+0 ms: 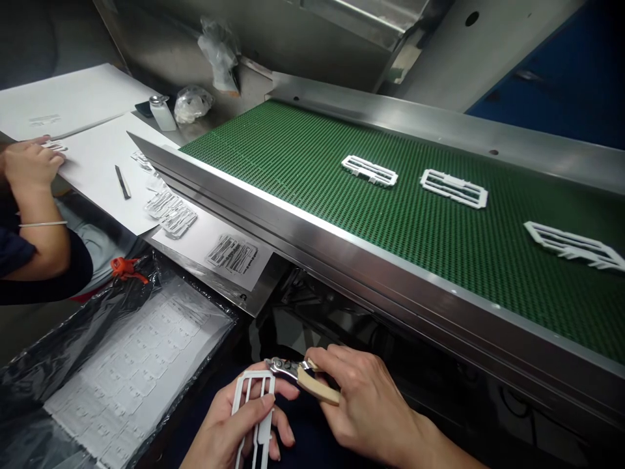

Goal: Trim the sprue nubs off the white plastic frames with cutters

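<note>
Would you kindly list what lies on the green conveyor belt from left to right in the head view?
First white plastic frame → second white plastic frame → third white plastic frame, at the picture's right edge.

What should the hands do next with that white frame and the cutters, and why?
Probably squeeze the cutters shut. The right hand holds their tan handles, with the tips at the top corner of the white frame that the left hand grips, seemingly placed for a snip.
</note>
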Tool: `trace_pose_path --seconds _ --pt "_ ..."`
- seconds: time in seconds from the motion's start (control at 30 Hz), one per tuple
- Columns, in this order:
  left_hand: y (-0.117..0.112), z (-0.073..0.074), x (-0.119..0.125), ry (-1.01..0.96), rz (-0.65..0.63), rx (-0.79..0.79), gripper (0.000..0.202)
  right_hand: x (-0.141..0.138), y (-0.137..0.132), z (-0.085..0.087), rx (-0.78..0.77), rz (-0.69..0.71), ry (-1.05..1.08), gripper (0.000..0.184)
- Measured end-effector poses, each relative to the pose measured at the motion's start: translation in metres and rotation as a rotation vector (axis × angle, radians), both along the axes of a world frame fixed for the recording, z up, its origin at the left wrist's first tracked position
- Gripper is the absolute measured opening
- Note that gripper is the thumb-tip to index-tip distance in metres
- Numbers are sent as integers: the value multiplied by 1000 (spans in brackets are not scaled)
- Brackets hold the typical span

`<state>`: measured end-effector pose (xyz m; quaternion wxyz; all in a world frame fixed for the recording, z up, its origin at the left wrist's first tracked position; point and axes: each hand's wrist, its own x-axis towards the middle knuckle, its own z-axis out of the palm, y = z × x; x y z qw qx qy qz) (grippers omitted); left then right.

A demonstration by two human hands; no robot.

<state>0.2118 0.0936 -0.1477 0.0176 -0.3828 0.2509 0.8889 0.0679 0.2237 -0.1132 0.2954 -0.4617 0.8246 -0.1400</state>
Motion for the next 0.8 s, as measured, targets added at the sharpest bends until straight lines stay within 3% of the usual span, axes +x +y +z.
trace_pose_path --seconds 0.23,0.33,0.4,0.63,0.8 --pt "-4 10 1 -30 -28 74 40 -6 -2 4 94 -122 -40 40" --pt "-9 14 0 -25 21 195 51 -7 -1 -1 207 -174 92 51" --pt "-12 17 0 -48 53 245 47 -9 0 -2 229 -190 124 56" --pt "-12 18 3 -108 155 274 41 -18 4 12 56 -206 -290 22" --pt "-9 13 3 -205 258 198 32 -5 7 -1 114 -340 -62 24"
